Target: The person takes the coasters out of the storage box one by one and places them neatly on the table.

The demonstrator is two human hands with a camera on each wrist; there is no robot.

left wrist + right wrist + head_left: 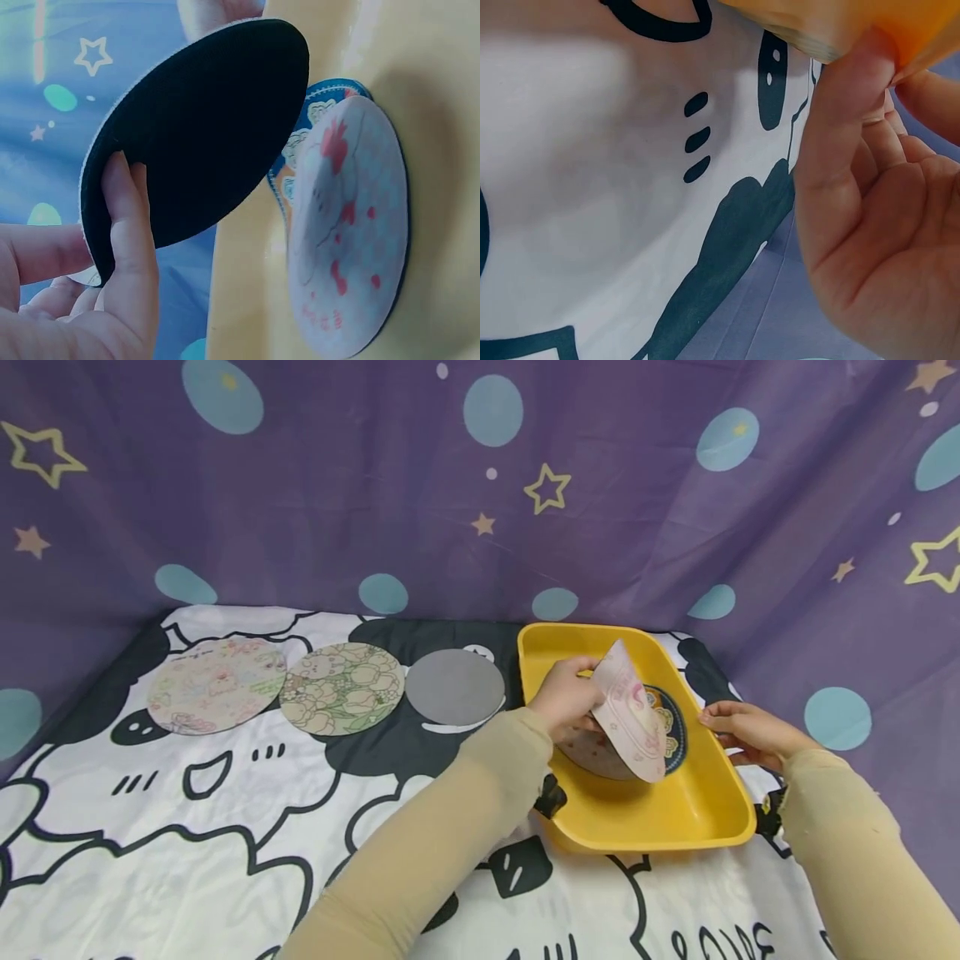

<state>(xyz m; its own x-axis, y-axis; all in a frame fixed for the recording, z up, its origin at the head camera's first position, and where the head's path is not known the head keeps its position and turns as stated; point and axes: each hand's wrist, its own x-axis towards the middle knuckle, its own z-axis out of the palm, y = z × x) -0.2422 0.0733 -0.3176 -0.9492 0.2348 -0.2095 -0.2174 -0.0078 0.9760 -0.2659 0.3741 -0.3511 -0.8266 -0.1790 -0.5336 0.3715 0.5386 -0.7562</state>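
My left hand (567, 697) pinches a round pink printed mouse pad (628, 714) by its edge, above a yellow plastic tub (637, 827). The pad is tilted and bent; its black underside (202, 135) faces the left wrist camera. Inside the tub lie a pale pad with red spots (349, 232) and a dark blue pad with a cartoon print (675, 727), partly covered. On the tub's right side, my right hand (753, 729) pinches the rim between thumb and fingers. The right wrist view shows this hand (885, 202) at the yellow edge.
Left of the tub, three round pads lie in a row on the printed cloth: a plain grey one (455, 687), a green floral one (343, 688) and a pink floral one (217, 686). A purple curtain (420, 510) with stars hangs behind the table.
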